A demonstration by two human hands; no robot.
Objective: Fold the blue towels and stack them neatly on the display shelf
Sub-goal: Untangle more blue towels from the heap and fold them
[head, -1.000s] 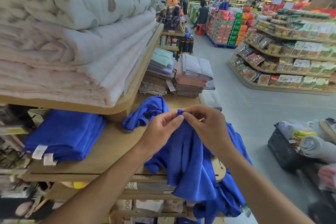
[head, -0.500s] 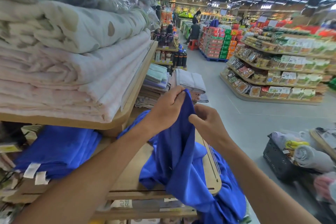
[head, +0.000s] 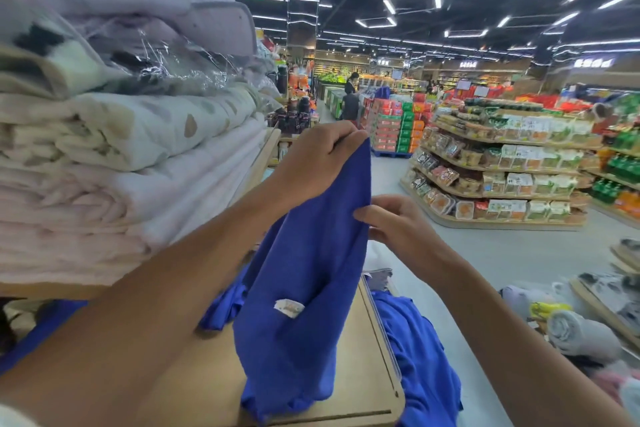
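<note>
- Left hand (head: 318, 156): fingers (head: 341, 135) curled over the top corner of the blue towel (head: 311, 270), gripping it; this is the towel's highest point.
- Right hand (head: 398, 229): fingers (head: 377, 215) pinch the towel's right edge, just below the left hand's grip; the two hands are apart.
- Towel hangs lengthwise from the two grips, creased down the middle; white tag (head: 289, 307) shows on its lower half.
- Towel's bottom end is bunched on the wooden display shelf (head: 367, 388), touching the board.
- Right of the towel, past the shelf's edge: loose blue towels (head: 422, 350) in a heap.
- Left of the towel, on the tier above: folded quilts (head: 138, 166), stacked.
- Far right of the towel: rolled grey towel (head: 581, 333); beyond it, across the aisle, grocery racks (head: 502, 177).
</note>
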